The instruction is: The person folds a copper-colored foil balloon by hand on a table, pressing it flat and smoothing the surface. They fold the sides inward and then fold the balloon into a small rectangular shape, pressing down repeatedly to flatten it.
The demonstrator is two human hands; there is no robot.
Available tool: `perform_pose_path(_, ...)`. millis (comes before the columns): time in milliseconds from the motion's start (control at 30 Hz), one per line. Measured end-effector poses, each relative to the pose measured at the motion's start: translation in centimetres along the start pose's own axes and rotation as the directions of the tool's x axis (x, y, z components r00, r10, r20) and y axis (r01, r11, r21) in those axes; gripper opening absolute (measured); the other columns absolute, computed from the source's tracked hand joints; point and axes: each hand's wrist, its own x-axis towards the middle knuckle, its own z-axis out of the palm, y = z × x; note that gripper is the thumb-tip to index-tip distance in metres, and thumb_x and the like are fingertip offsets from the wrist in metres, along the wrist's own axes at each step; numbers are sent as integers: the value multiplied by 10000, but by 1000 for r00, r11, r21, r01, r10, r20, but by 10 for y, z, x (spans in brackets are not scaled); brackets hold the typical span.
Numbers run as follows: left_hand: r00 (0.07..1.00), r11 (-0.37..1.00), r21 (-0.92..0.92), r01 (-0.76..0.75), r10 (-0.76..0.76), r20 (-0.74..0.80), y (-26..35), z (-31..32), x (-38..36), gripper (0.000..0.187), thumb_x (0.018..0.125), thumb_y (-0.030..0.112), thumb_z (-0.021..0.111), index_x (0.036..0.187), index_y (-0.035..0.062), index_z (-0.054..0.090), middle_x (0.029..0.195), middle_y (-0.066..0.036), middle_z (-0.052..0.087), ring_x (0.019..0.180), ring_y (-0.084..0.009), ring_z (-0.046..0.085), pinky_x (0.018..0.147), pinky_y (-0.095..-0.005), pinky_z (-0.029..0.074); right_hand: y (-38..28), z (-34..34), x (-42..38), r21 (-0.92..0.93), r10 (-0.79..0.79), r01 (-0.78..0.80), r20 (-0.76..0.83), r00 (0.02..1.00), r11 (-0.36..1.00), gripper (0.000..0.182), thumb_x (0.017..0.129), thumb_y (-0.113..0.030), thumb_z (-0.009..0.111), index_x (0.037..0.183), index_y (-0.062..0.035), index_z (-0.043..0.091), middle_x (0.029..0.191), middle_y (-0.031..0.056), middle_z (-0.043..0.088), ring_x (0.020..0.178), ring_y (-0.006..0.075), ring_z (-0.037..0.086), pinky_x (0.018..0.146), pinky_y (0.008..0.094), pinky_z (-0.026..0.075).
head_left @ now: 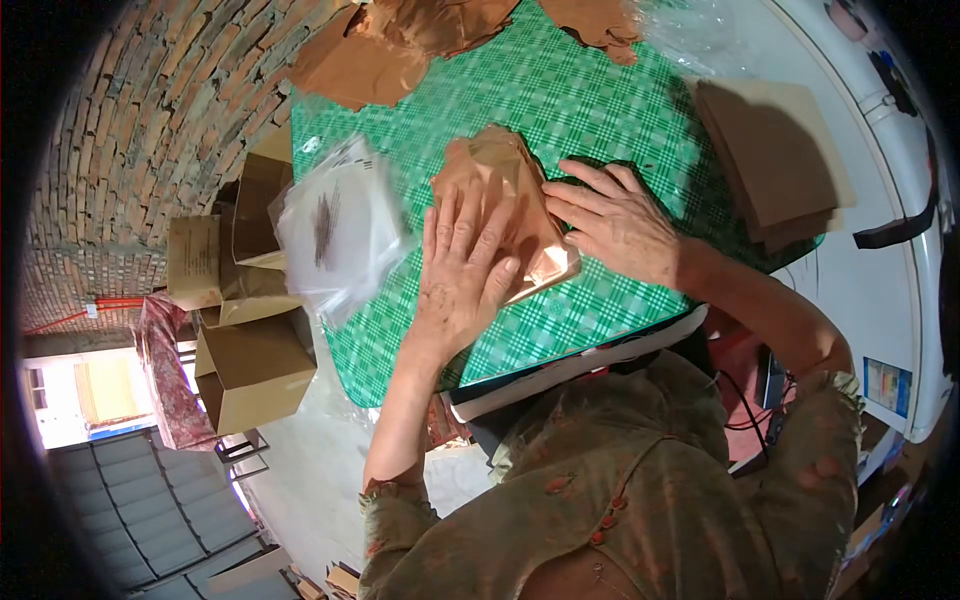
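A shiny copper-brown packet (537, 232) lies on the green checked tablecloth (600, 318). My left hand (463, 262) rests flat on the packet's left and lower part, fingers spread and pointing away from me. At the packet's right edge is my right hand (618, 222), its fingers apart, with the fingertips at or just over that edge. Left of the packet sits a stack of clear plastic bags (345, 225) with dark print on it. What is under my left palm is hidden.
Brown sheets (775, 150) are stacked at the table's right. More copper-brown material (370, 60) and clear plastic (690, 35) lie at the far edge. Open cardboard boxes (262, 370) stand left of the table, near a brick wall (150, 120). A white surface (860, 300) is at the right.
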Motion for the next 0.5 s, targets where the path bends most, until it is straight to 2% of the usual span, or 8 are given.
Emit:
perform_pose_path(167, 995, 996, -90, -7, -3, -103, -17, 31, 14, 607, 1144, 416, 417, 1694, 166, 368, 1789, -145, 225, 1658, -402, 138, 1345, -561, 94, 1, 2, 1, 2, -32, 32, 40, 999, 999, 484, 979, -295, 690, 1399, -55, 667, 1530, 70, 576, 1527, 282, 393, 1222, 503, 297)
perform_pose_path(267, 988, 999, -10, -47, 45, -151, -20, 45, 16, 608, 1146, 389, 408, 1695, 133, 358, 1785, -158, 226, 1655, -406, 142, 1345, -561, 99, 1, 2, 4, -8, -52, 53, 63, 997, 999, 506, 982, -307, 675, 1419, -55, 650, 1560, 73, 549, 1542, 290, 380, 1257, 525, 270)
perform_pose_path(367, 988, 999, -3, -49, 48, -149, -20, 46, 16, 609, 1149, 381, 391, 1693, 112, 355, 1782, -170, 225, 1654, -412, 143, 1343, -565, 99, 1, 4, 5, -2, -86, 87, 57, 995, 996, 499, 997, -310, 640, 1428, -60, 640, 1560, 79, 544, 1553, 296, 371, 1282, 542, 243)
perform_pose_path(500, 991, 996, -83, -24, 13, -133, -21, 43, 15, 608, 1157, 396, 357, 1695, 112, 352, 1784, -169, 223, 1653, -411, 146, 1342, -565, 100, 1, 2, 14, 5, -123, 123, 84, 989, 992, 455, 1035, -304, 567, 1418, -70, 645, 1551, 90, 550, 1567, 293, 359, 1301, 567, 204)
